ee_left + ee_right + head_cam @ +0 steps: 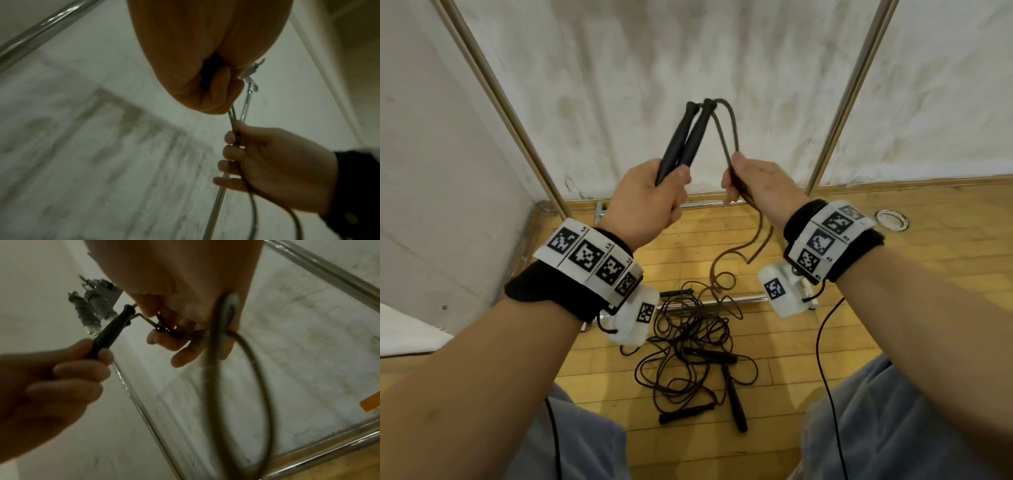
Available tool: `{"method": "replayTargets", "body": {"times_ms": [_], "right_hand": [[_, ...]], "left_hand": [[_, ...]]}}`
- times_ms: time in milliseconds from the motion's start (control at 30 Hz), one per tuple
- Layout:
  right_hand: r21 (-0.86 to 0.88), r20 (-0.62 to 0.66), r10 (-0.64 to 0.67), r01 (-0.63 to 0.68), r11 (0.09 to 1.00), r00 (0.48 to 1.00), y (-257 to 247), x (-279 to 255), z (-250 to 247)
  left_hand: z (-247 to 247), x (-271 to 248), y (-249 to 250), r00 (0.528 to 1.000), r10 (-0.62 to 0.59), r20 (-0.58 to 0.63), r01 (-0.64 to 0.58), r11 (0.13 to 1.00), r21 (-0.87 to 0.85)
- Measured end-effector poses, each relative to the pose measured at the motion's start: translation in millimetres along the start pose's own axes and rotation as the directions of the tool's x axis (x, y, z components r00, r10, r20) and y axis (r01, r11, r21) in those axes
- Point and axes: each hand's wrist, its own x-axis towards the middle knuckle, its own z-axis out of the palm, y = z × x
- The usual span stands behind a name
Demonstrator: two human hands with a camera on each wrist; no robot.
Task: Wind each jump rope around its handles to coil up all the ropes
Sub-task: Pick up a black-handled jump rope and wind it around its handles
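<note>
From the head view, the left hand [645, 202] grips two black handles [685, 140] side by side, raised above the wooden floor [928, 260]; the right hand [760, 186] clasps their rope [726, 130], which trails down to tangled ropes [688, 346] between the person's knees. The left wrist view shows right-hand fingers [230, 152] curled round the cord. The right wrist view shows the left hand's fingers [82, 371] wrapped on a handle.

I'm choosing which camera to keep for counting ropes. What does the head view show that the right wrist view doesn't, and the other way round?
Only the head view shows the tangled ropes lying on the wooden floor and both wristbands. Only the right wrist view shows, from below, the right hand's fingers curled round the rope. Both show the left hand gripping the handles and the right hand holding that rope.
</note>
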Motion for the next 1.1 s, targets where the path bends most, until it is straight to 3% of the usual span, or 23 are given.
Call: {"method": "replayTargets", "body": {"times_ms": [167, 233, 433, 600, 733, 800, 867, 933, 1100], "right_hand": [[0.166, 0.184, 0.13, -0.161, 0.973, 0.974, 5.1, -7.3, 27.0], [0.242, 0.163, 0.146, -0.183, 0.953, 0.976, 6.6, -10.5, 33.7], [0.144, 0.12, 0.101, -0.119, 0.982, 0.988, 9.5, -13.6, 40.6], [0.174, 0.174, 0.076, -0.107, 0.979, 0.982, 8.9, -20.2, 45.5], [0.404, 0.359, 0.148, -0.296, 0.865, 0.921, 5.1, -28.6, 53.9], [0.343, 0.394, 0.176, -0.322, 0.882, 0.902, 4.4, -32.0, 61.8], [0.12, 0.363, 0.164, -0.22, 0.968, 0.917, 5.7, -33.8, 70.0], [-0.04, 0.354, 0.161, -0.157, 0.987, 0.921, 6.8, -34.2, 74.6], [-0.111, 0.408, 0.206, -0.175, 0.978, 0.89, 10.6, -31.4, 75.7]], "left_hand": [[3.9, 7.3, 1.5, 0.991, -0.053, -0.12, 0.029, 0.98, -0.197], [3.9, 10.1, -0.5, 0.988, -0.064, -0.139, 0.034, 0.979, -0.203], [5.6, 13.2, -5.6, 0.958, -0.08, -0.276, 0.048, 0.991, -0.122], [8.1, 13.6, -4.0, 0.949, -0.209, -0.237, 0.145, 0.954, -0.262], [11.6, 10.9, 0.5, 0.954, -0.255, -0.155, 0.169, 0.888, -0.427], [12.7, 10.5, 1.7, 0.952, -0.281, -0.119, 0.191, 0.852, -0.488], [13.7, 9.7, 1.1, 0.947, -0.31, -0.08, 0.229, 0.831, -0.507], [14.2, 8.1, -0.3, 0.94, -0.337, -0.05, 0.265, 0.816, -0.513], [11.0, 7.1, -1.0, 0.93, -0.363, -0.054, 0.287, 0.813, -0.507]]}}
